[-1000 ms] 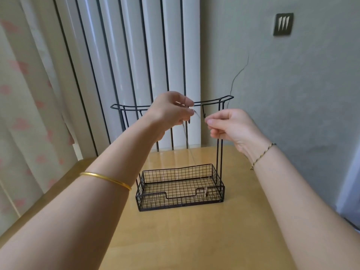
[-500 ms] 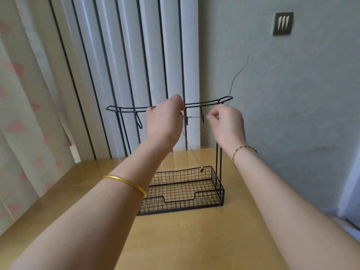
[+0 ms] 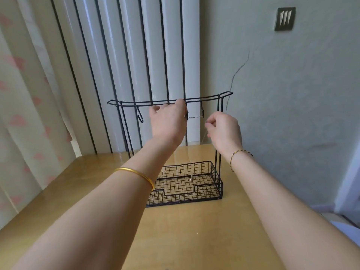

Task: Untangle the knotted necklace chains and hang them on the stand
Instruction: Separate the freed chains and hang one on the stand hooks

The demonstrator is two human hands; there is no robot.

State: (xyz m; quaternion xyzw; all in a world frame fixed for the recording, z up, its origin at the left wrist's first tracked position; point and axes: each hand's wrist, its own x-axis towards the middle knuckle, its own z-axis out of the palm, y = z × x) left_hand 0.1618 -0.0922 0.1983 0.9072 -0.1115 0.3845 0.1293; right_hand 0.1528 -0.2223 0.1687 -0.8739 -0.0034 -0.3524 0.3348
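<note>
The left hand (image 3: 168, 121) sits curled against the middle hook (image 3: 187, 115) of the black wire stand (image 3: 210, 97), grip hidden so can't tell what it's got, while the thin silver necklace chain (image 3: 194, 117) runs taut across to the pinching right hand (image 3: 224, 127), probably to loop it on.
</note>
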